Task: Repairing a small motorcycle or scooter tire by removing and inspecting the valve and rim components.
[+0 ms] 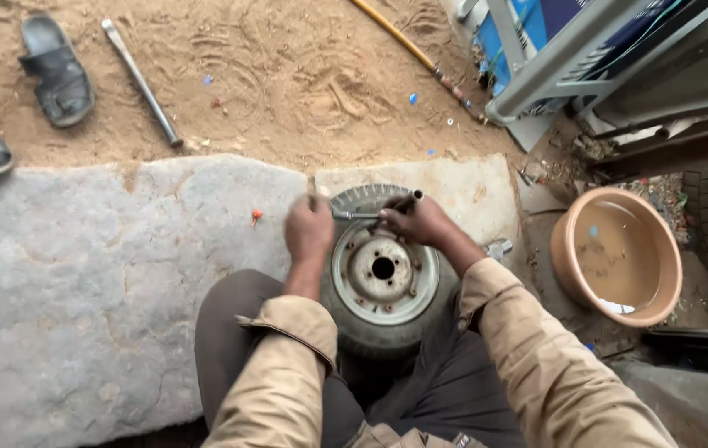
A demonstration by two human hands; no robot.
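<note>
small wheel (383, 270) lies flat on stone slab (105, 282) between person's knees, steel rim up. left hand (308, 230) grip closed on upright tool handle at rim's far edge. right hand (417, 220) grip closed on dark lever (400, 202), tip near tyre bead. risk: lever slips off rim, knuckles hit steel; unclamped wheel may skid on slab. water basin (617, 255) close at right, long bar (141, 81) well apart on sand.

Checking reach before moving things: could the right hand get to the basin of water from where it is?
Probably yes: the right hand holds a tool at the wheel, and the basin sits just to its right with bare ground between.
</note>
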